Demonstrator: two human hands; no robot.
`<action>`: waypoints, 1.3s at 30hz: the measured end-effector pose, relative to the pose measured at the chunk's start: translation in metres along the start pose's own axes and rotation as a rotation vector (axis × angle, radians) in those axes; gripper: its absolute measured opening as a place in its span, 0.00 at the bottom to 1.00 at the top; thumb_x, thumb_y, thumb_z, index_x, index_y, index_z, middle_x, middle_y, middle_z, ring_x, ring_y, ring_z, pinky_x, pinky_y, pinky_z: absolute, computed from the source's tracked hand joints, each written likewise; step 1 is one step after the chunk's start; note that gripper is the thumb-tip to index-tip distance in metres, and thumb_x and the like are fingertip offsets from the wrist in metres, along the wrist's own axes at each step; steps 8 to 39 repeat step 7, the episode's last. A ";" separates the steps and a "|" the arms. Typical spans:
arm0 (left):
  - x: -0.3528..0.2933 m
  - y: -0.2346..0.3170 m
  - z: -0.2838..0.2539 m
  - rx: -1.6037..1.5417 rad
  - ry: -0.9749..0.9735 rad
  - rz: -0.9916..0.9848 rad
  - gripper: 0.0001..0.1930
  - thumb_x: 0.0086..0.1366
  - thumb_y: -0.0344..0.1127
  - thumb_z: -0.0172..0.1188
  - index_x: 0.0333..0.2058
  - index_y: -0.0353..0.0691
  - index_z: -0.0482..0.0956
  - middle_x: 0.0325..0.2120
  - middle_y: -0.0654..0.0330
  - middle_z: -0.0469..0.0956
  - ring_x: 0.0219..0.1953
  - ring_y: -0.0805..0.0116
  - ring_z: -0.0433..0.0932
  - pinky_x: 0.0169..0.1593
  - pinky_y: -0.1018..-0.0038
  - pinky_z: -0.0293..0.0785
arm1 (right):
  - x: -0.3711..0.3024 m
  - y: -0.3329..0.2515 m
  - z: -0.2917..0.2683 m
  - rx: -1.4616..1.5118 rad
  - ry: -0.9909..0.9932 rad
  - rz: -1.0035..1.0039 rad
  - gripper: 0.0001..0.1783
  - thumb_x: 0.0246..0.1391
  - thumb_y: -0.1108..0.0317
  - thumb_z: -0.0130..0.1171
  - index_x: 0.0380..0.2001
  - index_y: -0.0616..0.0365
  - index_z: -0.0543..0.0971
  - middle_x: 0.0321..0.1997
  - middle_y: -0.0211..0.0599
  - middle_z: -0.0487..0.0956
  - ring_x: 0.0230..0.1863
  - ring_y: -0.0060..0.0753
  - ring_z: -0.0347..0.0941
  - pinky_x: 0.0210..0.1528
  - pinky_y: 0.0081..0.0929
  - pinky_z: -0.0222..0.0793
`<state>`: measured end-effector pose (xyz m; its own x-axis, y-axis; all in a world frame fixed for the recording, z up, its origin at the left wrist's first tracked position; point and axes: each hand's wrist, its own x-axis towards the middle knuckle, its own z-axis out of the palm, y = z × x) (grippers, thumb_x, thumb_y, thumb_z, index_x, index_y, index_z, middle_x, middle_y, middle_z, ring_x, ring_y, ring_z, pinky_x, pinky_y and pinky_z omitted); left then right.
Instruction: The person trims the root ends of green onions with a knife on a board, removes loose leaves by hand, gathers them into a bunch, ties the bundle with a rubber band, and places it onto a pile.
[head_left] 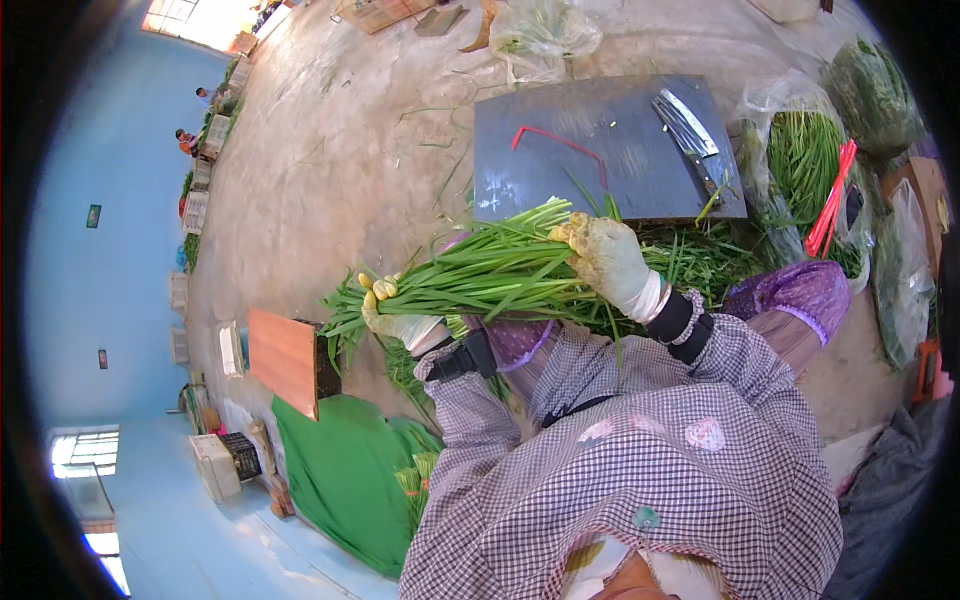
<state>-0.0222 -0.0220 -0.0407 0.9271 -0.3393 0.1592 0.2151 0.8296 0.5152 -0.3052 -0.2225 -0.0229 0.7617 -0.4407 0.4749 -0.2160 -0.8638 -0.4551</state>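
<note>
A thick bunch of long, flat-leaved garlic chives (490,268) is held level across my lap, its pale stem ends toward the right. My left hand (392,312), in a whitish glove with yellowed fingertips, is closed round the leafy left part. At the stem end my right hand (612,262), in a soiled white glove, grips the bunch with its fingers wrapped round it. Just beyond lies a dark board (560,110). On it are a knife (690,135) with a shiny blade and a thin red strip (560,138).
Loose cut greens (695,258) lie below the board. To the right stand a plastic bag of chives (800,160), red strips (830,200) and another bagged bundle (870,95). On the left are a brown-topped box (283,355) and a green cloth (335,455). Crates line the blue wall.
</note>
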 end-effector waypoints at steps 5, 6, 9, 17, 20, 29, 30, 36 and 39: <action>0.000 0.006 -0.026 -0.069 -0.083 -0.062 0.12 0.65 0.39 0.58 0.43 0.42 0.82 0.24 0.68 0.76 0.30 0.70 0.74 0.45 0.66 0.75 | -0.023 0.025 -0.012 0.388 0.034 0.277 0.16 0.58 0.66 0.67 0.50 0.51 0.82 0.49 0.33 0.83 0.46 0.36 0.82 0.50 0.40 0.77; 0.004 0.007 -0.036 -0.089 -0.130 -0.080 0.12 0.65 0.40 0.58 0.42 0.42 0.82 0.24 0.67 0.76 0.30 0.69 0.74 0.46 0.66 0.75 | -0.027 0.036 -0.020 0.504 -0.027 0.388 0.16 0.59 0.68 0.67 0.51 0.50 0.82 0.50 0.31 0.83 0.45 0.34 0.82 0.50 0.43 0.77; 0.008 0.008 -0.047 -0.167 -0.145 -0.094 0.14 0.64 0.43 0.60 0.43 0.42 0.81 0.25 0.66 0.77 0.31 0.64 0.75 0.49 0.62 0.74 | -0.029 0.038 -0.017 0.483 -0.024 0.370 0.16 0.59 0.68 0.67 0.51 0.50 0.82 0.50 0.31 0.83 0.45 0.34 0.82 0.50 0.43 0.77; 0.008 0.008 -0.047 -0.167 -0.145 -0.094 0.14 0.64 0.43 0.60 0.43 0.42 0.81 0.25 0.66 0.77 0.31 0.64 0.75 0.49 0.62 0.74 | -0.029 0.038 -0.017 0.483 -0.024 0.370 0.16 0.59 0.68 0.67 0.51 0.50 0.82 0.50 0.31 0.83 0.45 0.34 0.82 0.50 0.43 0.77; 0.008 0.008 -0.047 -0.167 -0.145 -0.094 0.14 0.64 0.43 0.60 0.43 0.42 0.81 0.25 0.66 0.77 0.31 0.64 0.75 0.49 0.62 0.74 | -0.029 0.038 -0.017 0.483 -0.024 0.370 0.16 0.59 0.68 0.67 0.51 0.50 0.82 0.50 0.31 0.83 0.45 0.34 0.82 0.50 0.43 0.77; 0.008 0.008 -0.047 -0.167 -0.145 -0.094 0.14 0.64 0.43 0.60 0.43 0.42 0.81 0.25 0.66 0.77 0.31 0.64 0.75 0.49 0.62 0.74 | -0.029 0.038 -0.017 0.483 -0.024 0.370 0.16 0.59 0.68 0.67 0.51 0.50 0.82 0.50 0.31 0.83 0.45 0.34 0.82 0.50 0.43 0.77; 0.008 0.008 -0.047 -0.167 -0.145 -0.094 0.14 0.64 0.43 0.60 0.43 0.42 0.81 0.25 0.66 0.77 0.31 0.64 0.75 0.49 0.62 0.74 | -0.029 0.038 -0.017 0.483 -0.024 0.370 0.16 0.59 0.68 0.67 0.51 0.50 0.82 0.50 0.31 0.83 0.45 0.34 0.82 0.50 0.43 0.77; 0.008 0.008 -0.047 -0.167 -0.145 -0.094 0.14 0.64 0.43 0.60 0.43 0.42 0.81 0.25 0.66 0.77 0.31 0.64 0.75 0.49 0.62 0.74 | -0.029 0.038 -0.017 0.483 -0.024 0.370 0.16 0.59 0.68 0.67 0.51 0.50 0.82 0.50 0.31 0.83 0.45 0.34 0.82 0.50 0.43 0.77; 0.008 0.008 -0.047 -0.167 -0.145 -0.094 0.14 0.64 0.43 0.60 0.43 0.42 0.81 0.25 0.66 0.77 0.31 0.64 0.75 0.49 0.62 0.74 | -0.029 0.038 -0.017 0.483 -0.024 0.370 0.16 0.59 0.68 0.67 0.51 0.50 0.82 0.50 0.31 0.83 0.45 0.34 0.82 0.50 0.43 0.77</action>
